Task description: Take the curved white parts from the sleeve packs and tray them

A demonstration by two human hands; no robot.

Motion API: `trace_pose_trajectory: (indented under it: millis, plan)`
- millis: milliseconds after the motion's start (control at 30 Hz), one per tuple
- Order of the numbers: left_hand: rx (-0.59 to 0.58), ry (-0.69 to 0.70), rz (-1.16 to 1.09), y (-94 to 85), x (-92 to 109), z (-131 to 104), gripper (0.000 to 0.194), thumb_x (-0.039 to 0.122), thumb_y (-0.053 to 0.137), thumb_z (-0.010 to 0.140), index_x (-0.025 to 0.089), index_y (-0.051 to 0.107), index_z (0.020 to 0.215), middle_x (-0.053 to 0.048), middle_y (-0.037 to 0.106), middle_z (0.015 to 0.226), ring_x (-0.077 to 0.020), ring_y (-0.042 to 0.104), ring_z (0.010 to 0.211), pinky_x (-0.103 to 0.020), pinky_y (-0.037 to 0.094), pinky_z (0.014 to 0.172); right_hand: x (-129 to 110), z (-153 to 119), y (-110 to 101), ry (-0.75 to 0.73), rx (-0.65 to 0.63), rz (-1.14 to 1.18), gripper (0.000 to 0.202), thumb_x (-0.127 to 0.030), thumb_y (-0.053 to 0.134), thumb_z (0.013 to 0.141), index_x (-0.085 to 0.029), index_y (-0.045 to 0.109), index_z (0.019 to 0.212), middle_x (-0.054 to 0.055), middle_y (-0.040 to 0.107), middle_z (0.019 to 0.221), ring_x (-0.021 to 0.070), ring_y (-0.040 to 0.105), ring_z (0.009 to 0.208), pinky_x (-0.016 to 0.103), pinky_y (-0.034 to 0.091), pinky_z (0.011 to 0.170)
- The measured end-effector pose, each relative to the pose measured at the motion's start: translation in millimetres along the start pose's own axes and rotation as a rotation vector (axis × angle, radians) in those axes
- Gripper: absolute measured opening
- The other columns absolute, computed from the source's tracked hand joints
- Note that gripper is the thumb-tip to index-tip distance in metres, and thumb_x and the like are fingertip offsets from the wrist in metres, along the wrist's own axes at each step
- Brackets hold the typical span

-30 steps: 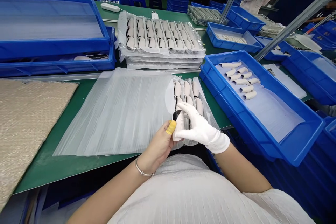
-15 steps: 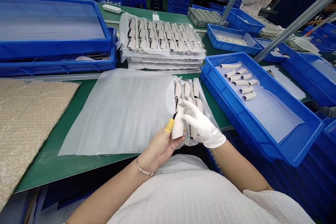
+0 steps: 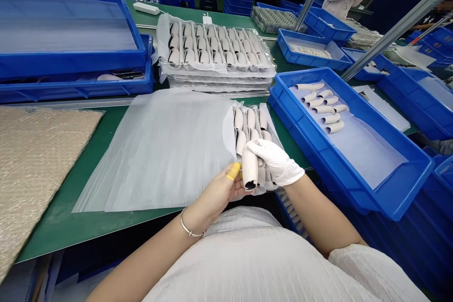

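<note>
A cream, ribbed, hollow tube-shaped cover is held upright in front of my body, its dark open end facing down towards me. My gloved right hand grips its upper part from the right, thumb and fingers closed on it. Bare apart from yellow finger cots, my left hand is curled at the cover's lower end, with its fingers partly hidden behind it. Just beyond my hands, similar covers stand in rows in a tray with tissue between them. White sheet paper lies over the tray's left side.
A blue bin with several loose covers stands on the right. Stacked trays of covers sit at the back. At left are blue bins and a beige padded mat. A metal post slants upward; people work beyond.
The cover has turned so its open end now points down towards me. My right hand has closed on its upper part, while my left thumb has come off its side.
</note>
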State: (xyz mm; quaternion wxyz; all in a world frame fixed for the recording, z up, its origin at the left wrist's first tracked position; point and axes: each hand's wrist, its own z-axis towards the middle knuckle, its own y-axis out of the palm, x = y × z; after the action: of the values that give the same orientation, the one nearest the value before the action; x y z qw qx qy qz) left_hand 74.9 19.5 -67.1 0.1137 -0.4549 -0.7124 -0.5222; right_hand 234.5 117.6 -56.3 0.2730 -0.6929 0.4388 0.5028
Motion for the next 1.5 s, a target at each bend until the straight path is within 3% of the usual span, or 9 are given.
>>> trace_pose_trajectory:
  millis: [100,200,433,667,833,1100,1233,1333,1500]
  plan:
    - [0.022,0.031,0.182,-1.4,3,4,0.06,0.07,0.068,0.077,0.015,0.065,0.1,-0.008,0.072,0.085,-0.0201,0.068,0.077,-0.031,0.056,0.071,-8,0,-1,0.026,-0.006,-0.191,0.046,-0.062,0.072,0.081,-0.017,0.06,0.078,-0.004,0.05,0.062,0.0079,0.039,0.052,0.022,0.031,0.049]
    - [-0.001,-0.006,0.314,-3.0,4,9,0.047,0.059,0.075,0.078,0.016,0.065,0.092,-0.007,0.071,0.082,-0.02,0.067,0.074,-0.03,0.055,0.066,-10,-3,4,0.018,-0.049,-0.227,0.045,-0.058,0.071,0.083,-0.017,0.057,0.073,-0.003,0.051,0.063,0.0087,0.041,0.054,0.024,0.032,0.051]
    - [-0.042,-0.122,0.42,-6.4,9,12,0.043,0.056,0.074,0.079,0.016,0.068,0.091,-0.01,0.073,0.091,-0.0229,0.07,0.081,-0.03,0.055,0.064,-11,-6,7,-0.059,-0.12,-0.354,0.043,-0.056,0.064,0.088,-0.017,0.056,0.07,-0.003,0.05,0.064,0.0121,0.045,0.061,0.027,0.037,0.061]
    - [-0.068,-0.154,0.418,-7.4,9,10,0.055,0.068,0.074,0.073,0.016,0.064,0.086,-0.009,0.073,0.082,-0.0216,0.073,0.078,-0.028,0.055,0.065,-16,-12,14,-0.054,0.01,-0.409,0.037,-0.052,0.065,0.088,-0.018,0.056,0.075,-0.001,0.055,0.074,0.0141,0.049,0.069,0.03,0.041,0.067]
    - [-0.098,-0.202,0.449,-8.5,11,9,0.063,0.073,0.073,0.07,0.016,0.061,0.095,-0.009,0.073,0.095,-0.0216,0.073,0.085,-0.031,0.056,0.075,-19,-12,12,-0.052,0.07,-0.564,0.04,-0.056,0.062,0.088,-0.018,0.057,0.078,0.0,0.055,0.076,0.0161,0.051,0.072,0.032,0.041,0.068]
    - [-0.043,-0.124,0.546,-20.1,5,12,0.056,0.069,0.068,0.078,0.018,0.056,0.096,-0.006,0.067,0.095,-0.0212,0.071,0.076,-0.036,0.058,0.071,-14,-11,6,-0.054,-0.132,-0.409,0.035,-0.053,0.055,0.094,-0.021,0.06,0.081,0.002,0.059,0.077,0.0191,0.055,0.071,0.034,0.046,0.067]
    - [-0.026,-0.002,0.663,-35.2,1,8,0.057,0.07,0.058,0.084,0.018,0.057,0.109,-0.007,0.068,0.097,-0.0242,0.071,0.084,-0.041,0.057,0.079,-17,1,-3,-0.043,-0.098,-0.423,0.034,-0.051,0.059,0.091,-0.019,0.06,0.084,0.001,0.056,0.074,0.0158,0.052,0.068,0.03,0.044,0.066]
    - [0.046,0.103,0.71,-49.8,2,4,0.059,0.07,0.054,0.086,0.018,0.056,0.114,-0.006,0.069,0.091,-0.0241,0.07,0.086,-0.041,0.055,0.081,-18,15,-12,-0.02,-0.064,-0.554,0.038,-0.052,0.058,0.089,-0.019,0.052,0.071,-0.003,0.046,0.063,0.0123,0.042,0.06,0.028,0.037,0.061]
    - [0.1,0.125,0.59,-64.3,-1,3,0.055,0.068,0.054,0.086,0.019,0.055,0.11,-0.006,0.069,0.091,-0.0212,0.069,0.082,-0.039,0.055,0.077,-4,29,-8,0.079,-0.249,-1.004,0.036,-0.038,0.049,0.093,-0.02,0.041,0.063,-0.004,0.041,0.06,0.0117,0.038,0.059,0.027,0.032,0.061]
